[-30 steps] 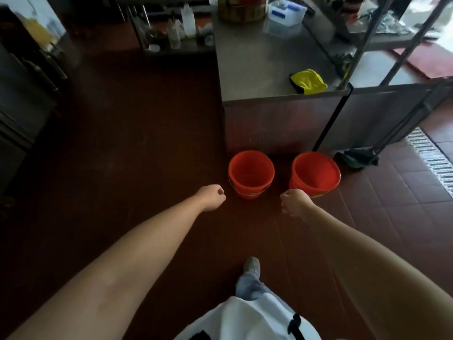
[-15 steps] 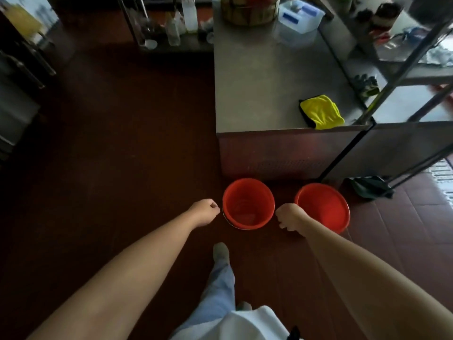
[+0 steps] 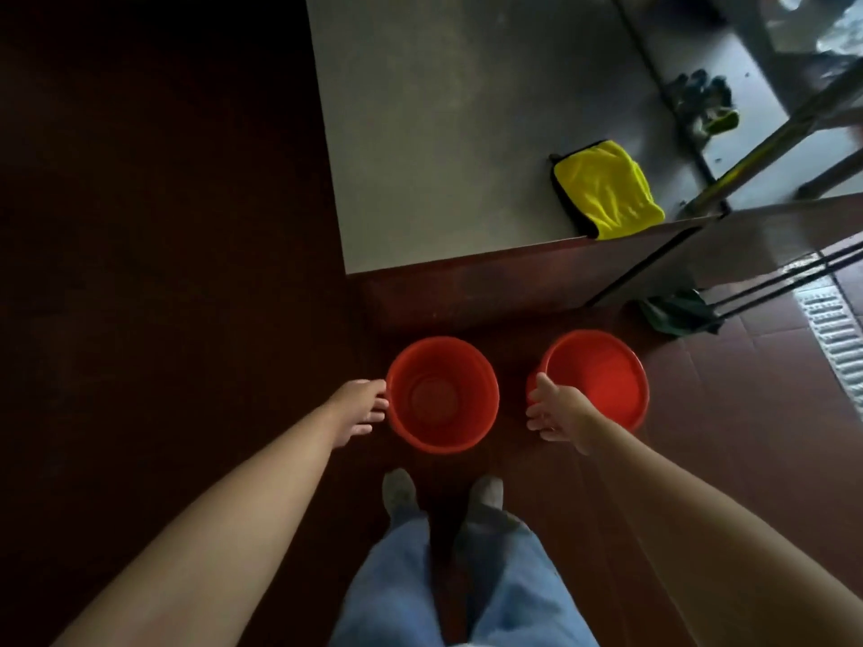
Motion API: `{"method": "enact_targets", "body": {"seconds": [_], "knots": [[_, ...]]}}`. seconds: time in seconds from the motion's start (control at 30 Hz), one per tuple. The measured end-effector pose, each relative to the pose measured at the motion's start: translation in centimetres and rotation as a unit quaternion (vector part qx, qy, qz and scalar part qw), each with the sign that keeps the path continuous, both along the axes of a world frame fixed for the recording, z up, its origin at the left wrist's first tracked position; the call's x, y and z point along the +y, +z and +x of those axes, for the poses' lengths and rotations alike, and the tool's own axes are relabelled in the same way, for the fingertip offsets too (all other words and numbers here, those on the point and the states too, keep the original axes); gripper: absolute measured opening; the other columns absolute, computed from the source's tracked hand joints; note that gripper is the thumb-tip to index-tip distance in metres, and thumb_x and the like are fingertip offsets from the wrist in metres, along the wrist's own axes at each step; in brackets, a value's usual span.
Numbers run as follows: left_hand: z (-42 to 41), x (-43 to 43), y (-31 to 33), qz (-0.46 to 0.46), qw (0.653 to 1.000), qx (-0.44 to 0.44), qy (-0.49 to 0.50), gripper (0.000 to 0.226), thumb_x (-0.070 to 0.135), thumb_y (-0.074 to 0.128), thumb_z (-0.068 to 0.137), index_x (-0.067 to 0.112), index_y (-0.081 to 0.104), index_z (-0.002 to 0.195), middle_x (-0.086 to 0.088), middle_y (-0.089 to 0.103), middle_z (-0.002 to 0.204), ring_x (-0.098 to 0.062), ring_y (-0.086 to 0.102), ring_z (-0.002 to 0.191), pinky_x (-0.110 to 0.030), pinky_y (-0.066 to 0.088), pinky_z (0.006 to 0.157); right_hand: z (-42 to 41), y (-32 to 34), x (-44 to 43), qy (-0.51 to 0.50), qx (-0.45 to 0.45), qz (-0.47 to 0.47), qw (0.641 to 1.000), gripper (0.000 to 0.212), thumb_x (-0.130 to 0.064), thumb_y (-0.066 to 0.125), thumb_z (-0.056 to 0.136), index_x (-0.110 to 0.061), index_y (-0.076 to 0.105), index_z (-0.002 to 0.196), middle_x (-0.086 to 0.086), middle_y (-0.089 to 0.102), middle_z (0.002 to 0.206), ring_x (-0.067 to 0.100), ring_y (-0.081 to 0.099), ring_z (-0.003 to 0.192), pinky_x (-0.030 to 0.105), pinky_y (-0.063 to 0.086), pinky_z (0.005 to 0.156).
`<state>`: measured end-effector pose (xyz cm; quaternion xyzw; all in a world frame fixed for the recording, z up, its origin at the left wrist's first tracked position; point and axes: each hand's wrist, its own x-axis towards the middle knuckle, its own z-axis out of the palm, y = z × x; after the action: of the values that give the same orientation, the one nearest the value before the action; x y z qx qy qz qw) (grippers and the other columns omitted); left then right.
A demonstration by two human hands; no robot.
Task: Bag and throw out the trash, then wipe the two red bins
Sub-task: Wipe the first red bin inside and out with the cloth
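Two round red plastic bins stand upright on the dark tiled floor [image 3: 187, 282], side by side but apart, just in front of the steel desk [image 3: 443, 133]. Their open mouths face straight up and their long axes are vertical. The left bin [image 3: 441, 431] shows a bare bottom, and the right bin [image 3: 602, 380] is smooth inside.

The left hand [image 3: 359, 406] lies against the left bin's outer wall, its fingers [image 3: 373, 417] straight and slightly spread. The right hand [image 3: 558, 408] has spread fingers [image 3: 537, 424] and its thumb at the right bin's rim.

One yellow cloth [image 3: 607, 189] lies near the desk's edge.
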<state>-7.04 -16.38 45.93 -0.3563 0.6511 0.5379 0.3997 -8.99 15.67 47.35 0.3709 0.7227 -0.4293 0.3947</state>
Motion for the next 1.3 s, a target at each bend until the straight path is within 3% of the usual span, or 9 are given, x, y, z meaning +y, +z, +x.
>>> {"method": "enact_targets", "body": {"seconds": [0.17, 0.3, 0.43, 0.53, 0.63, 0.77, 1.03, 1.2, 1.3], "knots": [[-3.8, -0.4, -7.0, -0.002, 0.998, -0.036, 0.05, 0.035, 0.04, 0.042, 0.106, 0.016, 0.061, 0.123, -0.006, 0.068, 0.116, -0.025, 0.063, 0.111, -0.045, 0.045, 0.101, -4.8, -8.2, 1.3, -0.022, -0.005, -0.029, 0.999, 0.054, -0.057, 0.031, 0.105, -0.015, 0.063, 0.116, 0.009, 0.072, 0.105, 0.024, 0.072, 0.094, 0.036, 0.055, 0.079], [-5.5, -1.4, -13.8, 0.003, 0.994, -0.078, 0.082, 0.049, 0.061, 0.039, 0.101, 0.024, 0.065, 0.119, -0.002, 0.072, 0.114, -0.023, 0.066, 0.108, -0.044, 0.049, 0.089, -7.0, -15.6, 2.2, -0.049, -0.03, -0.044, 0.997, 0.061, -0.063, 0.029, 0.103, -0.015, 0.065, 0.113, 0.01, 0.073, 0.105, 0.027, 0.072, 0.096, 0.038, 0.054, 0.078], [-6.5, -1.9, -21.1, 0.013, 0.988, -0.108, 0.113, 0.063, 0.075, 0.033, 0.094, 0.027, 0.066, 0.119, -0.001, 0.072, 0.115, -0.024, 0.066, 0.11, -0.047, 0.051, 0.09, -8.4, -22.8, 3.3, -0.093, -0.06, -0.053, 0.992, 0.067, -0.07, 0.026, 0.1, -0.018, 0.067, 0.108, 0.009, 0.075, 0.103, 0.028, 0.072, 0.098, 0.042, 0.054, 0.085], [-7.3, -1.6, -26.6, -0.01, 0.984, -0.104, 0.145, 0.064, 0.075, 0.033, 0.095, 0.026, 0.067, 0.116, -0.003, 0.073, 0.113, -0.025, 0.067, 0.107, -0.048, 0.051, 0.09, -9.3, -28.3, 3.9, -0.11, -0.07, -0.055, 0.99, 0.067, -0.07, 0.027, 0.1, -0.017, 0.067, 0.111, 0.009, 0.074, 0.104, 0.028, 0.071, 0.099, 0.042, 0.053, 0.082], [-7.2, -1.2, -31.9, -0.04, 0.981, -0.106, 0.157, 0.066, 0.074, 0.029, 0.096, 0.025, 0.069, 0.114, -0.004, 0.073, 0.111, -0.025, 0.067, 0.104, -0.05, 0.05, 0.091, -9.4, -33.9, 4.8, -0.129, -0.065, -0.056, 0.988, 0.069, -0.069, 0.027, 0.1, -0.015, 0.067, 0.113, 0.011, 0.073, 0.107, 0.029, 0.07, 0.101, 0.046, 0.053, 0.09], [-7.1, -0.9, -38.4, -0.063, 0.98, -0.096, 0.165, 0.072, 0.077, 0.021, 0.095, 0.026, 0.067, 0.118, -0.005, 0.069, 0.113, -0.026, 0.063, 0.107, -0.054, 0.043, 0.101, -9.5, -40.9, 5.9, -0.144, -0.057, -0.048, 0.987, 0.072, -0.069, 0.025, 0.1, -0.014, 0.064, 0.125, 0.013, 0.069, 0.117, 0.027, 0.067, 0.106, 0.046, 0.051, 0.092], [-8.3, -0.8, -45.0, -0.107, 0.978, -0.047, 0.17, 0.068, 0.074, 0.021, 0.097, 0.031, 0.06, 0.134, -0.006, 0.06, 0.135, -0.027, 0.056, 0.121, -0.053, 0.038, 0.106, -9.2, -48.0, 7.3, -0.176, -0.01, -0.033, 0.984, 0.073, -0.071, 0.025, 0.099, -0.018, 0.061, 0.132, 0.016, 0.061, 0.135, 0.028, 0.061, 0.114, 0.05, 0.047, 0.099], [-8.5, -0.7, -46.8, -0.074, 0.977, -0.042, 0.194, 0.066, 0.074, 0.025, 0.096, 0.033, 0.059, 0.135, -0.009, 0.056, 0.138, -0.029, 0.055, 0.121, -0.056, 0.041, 0.105, -9.2, -50.1, 7.1, -0.201, -0.014, -0.052, 0.978, 0.063, -0.075, 0.027, 0.096, -0.025, 0.066, 0.106, 0.01, 0.065, 0.119, 0.024, 0.062, 0.102, 0.053, 0.047, 0.098], [-8.5, -0.8, -47.6, -0.07, 0.977, -0.039, 0.197, 0.067, 0.074, 0.025, 0.096, 0.032, 0.059, 0.135, -0.011, 0.054, 0.141, -0.03, 0.054, 0.124, -0.058, 0.04, 0.107, -9.3, -50.6, 7.0, -0.211, -0.019, -0.062, 0.975, 0.063, -0.077, 0.028, 0.094, -0.027, 0.065, 0.104, 0.007, 0.065, 0.111, 0.023, 0.062, 0.102, 0.053, 0.048, 0.093]]}}
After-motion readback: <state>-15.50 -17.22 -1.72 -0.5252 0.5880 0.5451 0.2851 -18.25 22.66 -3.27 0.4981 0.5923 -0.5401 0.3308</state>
